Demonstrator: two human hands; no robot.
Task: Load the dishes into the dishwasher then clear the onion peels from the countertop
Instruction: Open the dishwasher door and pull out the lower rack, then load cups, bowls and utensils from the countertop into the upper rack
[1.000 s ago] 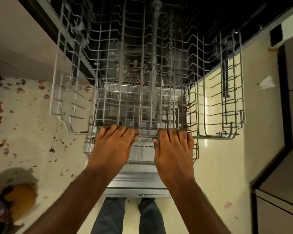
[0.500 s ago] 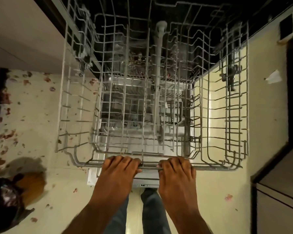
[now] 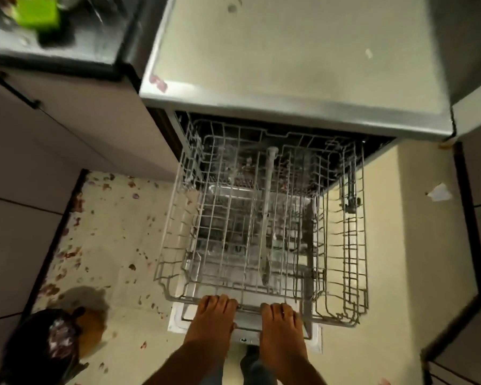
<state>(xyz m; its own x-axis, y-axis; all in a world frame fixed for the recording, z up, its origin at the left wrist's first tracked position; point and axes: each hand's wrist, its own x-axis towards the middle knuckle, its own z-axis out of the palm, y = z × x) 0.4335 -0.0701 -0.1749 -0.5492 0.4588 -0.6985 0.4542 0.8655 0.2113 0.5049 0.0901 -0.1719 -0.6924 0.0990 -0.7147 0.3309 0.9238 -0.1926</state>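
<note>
An empty wire dishwasher rack [image 3: 345, 245] is pulled far out over the open dishwasher door [image 3: 315, 343]. My left hand [image 3: 213, 320] and my right hand [image 3: 282, 326] both grip the rack's front rail, fingers curled over it, side by side. The pale countertop [image 3: 303, 56] lies above the dishwasher opening, with a reddish onion peel [image 3: 158, 82] at its left front corner. Onion peels [image 3: 67, 254] are scattered over the floor at the left. No dishes show in the rack.
A dark sink [image 3: 53, 31] with a green object [image 3: 38, 11] lies at the top left. A black bin bag [image 3: 47, 348] stands on the floor at the lower left. A scrap of white paper [image 3: 439, 192] lies at the right. Cabinets flank both sides.
Both hands have drawn the rack further out toward me. My view has pulled back and up, so the countertop and sink now show.
</note>
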